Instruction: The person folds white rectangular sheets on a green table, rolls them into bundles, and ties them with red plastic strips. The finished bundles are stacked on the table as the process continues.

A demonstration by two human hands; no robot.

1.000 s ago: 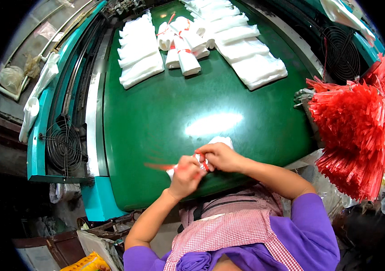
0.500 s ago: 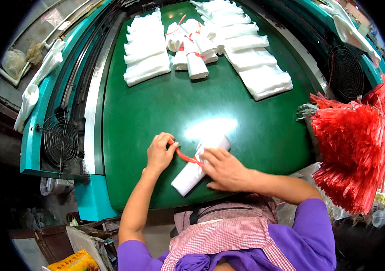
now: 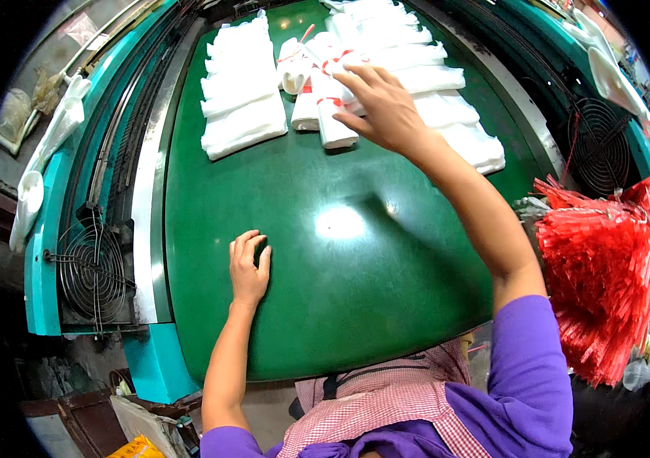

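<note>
My right hand [image 3: 386, 107] reaches to the far middle of the green table [image 3: 302, 305], its fingers stretched out over a pile of white plastic bag rolls. It appears to hold nothing and covers part of the pile. One tied roll [image 3: 334, 128], with a red strip around it, points toward me just left of that hand. Beside it lies another white roll [image 3: 305, 114]. On the bare green surface at the left, my left hand [image 3: 250, 267] rests with loosely bent fingers apart and nothing in them.
Overlapping white bags form a row [image 3: 241, 114] at the far left and another row [image 3: 466, 137] at the far right, partly behind my right arm. A thick bunch of red plastic strips [image 3: 596, 275] hangs at the right. Round wire fan guards [image 3: 94, 271] flank the table.
The white roll both hands were tying with a red strip has left the near table. My right hand has moved far forward to the pile; my left has let go of the strip.
</note>
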